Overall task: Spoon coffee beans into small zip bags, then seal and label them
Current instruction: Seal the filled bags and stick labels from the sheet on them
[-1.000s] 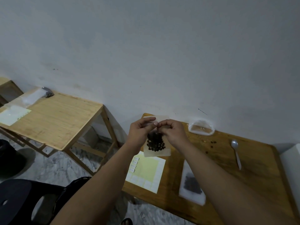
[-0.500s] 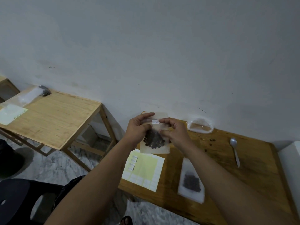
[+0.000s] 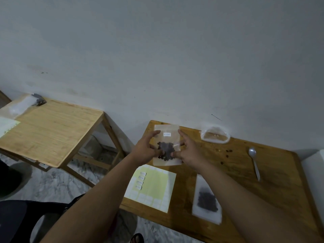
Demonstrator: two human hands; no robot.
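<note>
Clear plastic zip bag (image 3: 168, 161) w/ dark coffee beans (image 3: 164, 151) is held in the air over the far-left corner of the right-hand light-brown wooden table (image 3: 273, 190).

Change vs. a sec ago: fingers were bunched at the bag's top strip, pressing there. Now both hands have slid down to mid-height, and a small white rectangular label (image 3: 167, 134) sits uncovered on the upper front. So the label's on. This bag looks done bar setting it down, prob. by the other filled clear bag (image 3: 206, 201) lying flat near-right.

Grip: left hand (image 3: 144, 149) pinches the bag's left edge, thumb on the front by the beans, forefinger up along the side. Right hand (image 3: 190, 152) does the same on the right edge. Both are clamped on the bag.

Look of it: upright, flat-ish, beans in a loose clump mid-bag, upper part empty. Zip strip: can't tell if fully closed. Label writing too small to read.

Also: pale yellow-green sticker sheet (image 3: 154, 186) near-left w/ a short column of stickers, silver spoon (image 3: 254, 162) far right.
</note>
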